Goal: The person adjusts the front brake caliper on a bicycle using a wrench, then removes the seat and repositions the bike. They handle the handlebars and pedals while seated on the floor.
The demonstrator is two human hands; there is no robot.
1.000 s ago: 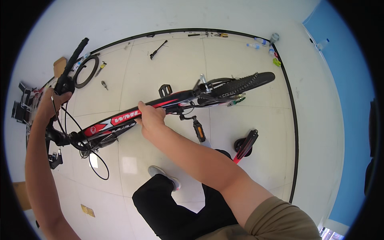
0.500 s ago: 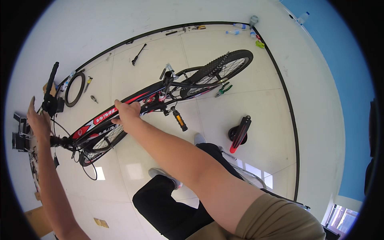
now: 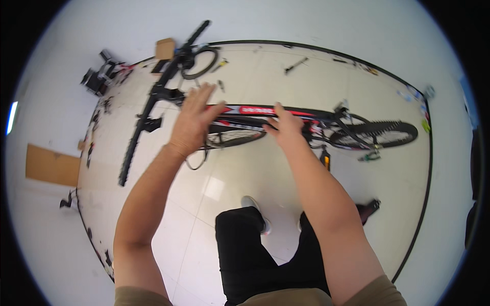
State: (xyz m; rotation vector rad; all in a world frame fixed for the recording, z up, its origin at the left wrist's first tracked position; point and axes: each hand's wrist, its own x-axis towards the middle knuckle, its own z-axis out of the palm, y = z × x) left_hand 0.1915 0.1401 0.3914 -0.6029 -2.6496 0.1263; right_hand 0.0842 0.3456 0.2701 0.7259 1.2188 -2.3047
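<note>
A bicycle with a black, red and white frame (image 3: 250,110) stands crosswise in front of me. Its black handlebar (image 3: 133,153) is at the left, and the rear wheel (image 3: 403,133) at the right. My right hand (image 3: 287,126) grips the middle of the frame, some fingers hidden behind the tube. My left hand (image 3: 193,120), slightly blurred, is spread beside the front end of the frame, near the stem; whether it touches is unclear. Below the frame, part of the front wheel (image 3: 237,138) shows, and a pedal (image 3: 325,160) with an orange reflector hangs beside my right forearm.
A loose tyre (image 3: 200,76) and a cardboard box (image 3: 165,49) lie beyond the handlebar. Farther off are a thin black tool (image 3: 296,65) and green-handled pliers (image 3: 369,157) near the rear wheel. A black, saddle-like piece (image 3: 368,210) stands by my right arm. Flat cardboard (image 3: 52,164) is at left.
My view has turned left, so the bicycle appears farther right and level. My left hand has left the handlebar grip area and come toward the frame. The right hand stays on the frame.
</note>
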